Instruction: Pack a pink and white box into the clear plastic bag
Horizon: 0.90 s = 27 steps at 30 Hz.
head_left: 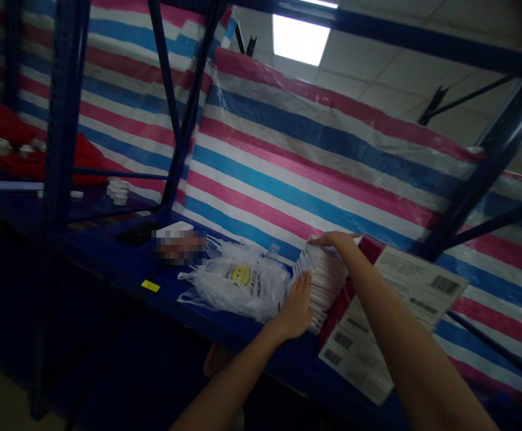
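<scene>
Pressing both sides of a stack of white packets (321,287), left hand (296,308) and right hand (333,240) spread open, on a blue shelf (108,257) beside a plastic bag (238,290).

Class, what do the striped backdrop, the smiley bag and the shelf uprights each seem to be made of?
The striped backdrop looks like woven plastic tarpaulin: faint weave, slight sheen. The smiley bag seems thin polyethylene, crinkled, glossy and translucent. The shelf upright looks like blue-painted steel, straight and rigid, though dim light hides its finish.
</scene>
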Tool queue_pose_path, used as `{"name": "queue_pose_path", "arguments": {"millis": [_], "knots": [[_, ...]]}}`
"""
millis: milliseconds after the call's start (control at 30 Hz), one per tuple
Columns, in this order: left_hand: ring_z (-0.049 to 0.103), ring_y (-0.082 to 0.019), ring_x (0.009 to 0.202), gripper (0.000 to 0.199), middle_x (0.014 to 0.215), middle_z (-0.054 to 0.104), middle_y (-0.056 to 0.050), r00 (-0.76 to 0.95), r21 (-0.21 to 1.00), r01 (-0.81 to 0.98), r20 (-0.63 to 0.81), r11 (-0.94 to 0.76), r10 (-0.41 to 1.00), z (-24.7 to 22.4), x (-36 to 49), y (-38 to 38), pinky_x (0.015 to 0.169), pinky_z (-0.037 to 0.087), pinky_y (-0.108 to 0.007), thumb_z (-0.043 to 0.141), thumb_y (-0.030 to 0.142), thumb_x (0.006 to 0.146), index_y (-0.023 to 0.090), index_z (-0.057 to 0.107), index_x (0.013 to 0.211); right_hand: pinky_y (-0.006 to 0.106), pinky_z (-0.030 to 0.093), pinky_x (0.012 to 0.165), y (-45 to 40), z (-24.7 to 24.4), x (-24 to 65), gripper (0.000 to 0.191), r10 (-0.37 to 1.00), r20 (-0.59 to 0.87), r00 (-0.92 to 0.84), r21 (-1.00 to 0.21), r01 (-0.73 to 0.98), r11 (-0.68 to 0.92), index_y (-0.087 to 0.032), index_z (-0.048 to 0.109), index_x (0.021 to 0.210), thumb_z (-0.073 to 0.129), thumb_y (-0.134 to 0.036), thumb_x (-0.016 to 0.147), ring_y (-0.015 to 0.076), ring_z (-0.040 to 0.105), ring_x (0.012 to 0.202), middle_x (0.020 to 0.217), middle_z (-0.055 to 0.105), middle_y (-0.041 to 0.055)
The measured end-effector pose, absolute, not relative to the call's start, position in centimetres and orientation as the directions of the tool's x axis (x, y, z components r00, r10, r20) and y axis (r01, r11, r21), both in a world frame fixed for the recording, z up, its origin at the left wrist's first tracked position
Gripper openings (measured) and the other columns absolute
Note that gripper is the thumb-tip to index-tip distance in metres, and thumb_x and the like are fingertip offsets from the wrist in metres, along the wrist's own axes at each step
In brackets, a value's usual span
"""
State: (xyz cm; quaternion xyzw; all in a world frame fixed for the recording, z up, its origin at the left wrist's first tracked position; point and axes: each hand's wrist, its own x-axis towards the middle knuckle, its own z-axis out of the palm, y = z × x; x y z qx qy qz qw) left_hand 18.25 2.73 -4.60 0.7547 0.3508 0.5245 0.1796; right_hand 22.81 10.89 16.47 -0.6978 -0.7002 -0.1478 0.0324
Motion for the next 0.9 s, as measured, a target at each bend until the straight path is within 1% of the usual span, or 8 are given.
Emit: {"name": "queue_pose_path", "arguments": {"millis": [67,133,200,300,467,567,767,900], "knots": [[-0.002,-0.021,0.135,0.080,0.148,-0.001,-0.008,0.214,0.564,0.439,0.690,-0.699,0.691,-4.8,17.4,1.5,0.112,0.011,-0.042,0.035,0.001,0.066,0.011,0.009,0.141,0.069,0.009,0.092,8.7,17.1,20.8,0.065,0.911,0.389,-0.138,0.228,0.972,0.050,-0.014,0.056,0.112,0.059,-0.061,0.066,0.0404,0.040,0.115,0.111,0.057,0.0172],[-0.002,-0.022,0.135,0.074,0.148,0.005,-0.007,0.209,0.486,0.557,0.703,-0.674,0.680,-5.4,16.0,0.0,0.112,0.010,-0.045,0.035,-0.001,0.064,0.015,0.027,0.136,0.066,0.004,0.096,5.1,16.6,19.3,0.061,0.765,0.541,-0.350,0.195,0.937,0.291,-0.018,0.049,0.121,0.049,-0.059,0.075,0.0360,0.039,0.118,0.116,0.054,0.0153],[0.002,-0.022,0.136,0.064,0.147,0.018,-0.006,0.155,0.452,0.667,0.694,-0.593,0.703,-6.1,14.0,-1.5,0.111,0.009,-0.048,0.035,-0.002,0.066,0.019,0.043,0.125,0.060,0.002,0.102,0.6,14.1,19.0,0.043,0.587,0.635,-0.502,0.070,0.794,0.604,-0.027,0.051,0.118,0.041,-0.051,0.083,0.0292,0.042,0.117,0.119,0.054,0.0064],[0.014,-0.024,0.134,0.054,0.140,0.033,-0.009,0.045,0.474,0.754,0.653,-0.455,0.756,-6.6,10.9,-3.7,0.109,0.008,-0.053,0.040,0.008,0.075,0.019,0.039,0.128,0.053,0.012,0.106,-4.9,6.7,21.2,0.031,0.467,0.648,-0.602,-0.164,0.488,0.857,-0.038,0.054,0.111,0.037,-0.042,0.086,0.0232,0.050,0.110,0.114,0.058,-0.0015],[0.033,-0.024,0.125,0.080,0.137,0.037,-0.007,0.278,0.419,0.728,0.544,-0.543,0.792,-5.1,9.0,-5.7,0.103,0.028,-0.041,0.061,0.029,0.071,0.027,0.017,0.138,0.060,0.030,0.097,-5.9,-6.9,27.7,0.029,0.648,0.582,-0.491,-0.411,0.510,0.756,-0.041,0.061,0.102,0.055,-0.041,0.073,0.0308,0.057,0.101,0.109,0.062,0.0018],[0.041,-0.022,0.119,0.059,0.128,0.046,-0.007,0.247,0.351,0.819,0.499,-0.454,0.831,-4.2,9.2,-5.1,0.096,0.035,-0.037,0.048,0.015,0.080,0.027,0.028,0.134,0.059,0.030,0.098,-4.2,-11.1,29.6,0.029,0.730,0.556,-0.396,-0.532,0.505,0.679,-0.041,0.062,0.101,0.055,-0.043,0.072,0.0302,0.056,0.102,0.108,0.062,0.0019],[0.053,-0.029,0.100,0.029,0.098,0.062,-0.012,0.002,0.340,0.922,0.472,-0.184,0.881,-3.7,6.3,-3.2,0.089,0.035,-0.045,0.054,0.019,0.076,0.015,0.058,0.104,0.052,0.036,0.098,-3.9,-10.1,29.0,0.027,0.762,0.462,-0.454,-0.574,0.502,0.647,-0.032,0.063,0.101,0.049,-0.039,0.080,0.0257,0.055,0.106,0.111,0.060,0.0053],[0.058,-0.021,0.083,0.012,0.080,0.063,-0.005,-0.055,0.593,0.756,0.479,-0.277,0.876,-3.2,4.9,-2.9,0.079,0.041,-0.034,0.051,0.025,0.078,0.017,0.060,0.080,0.056,0.021,0.104,-4.0,-8.2,28.2,0.020,0.738,0.466,-0.488,-0.518,0.526,0.675,-0.031,0.064,0.094,0.051,-0.036,0.080,0.0248,0.053,0.107,0.111,0.060,0.0034]]}}
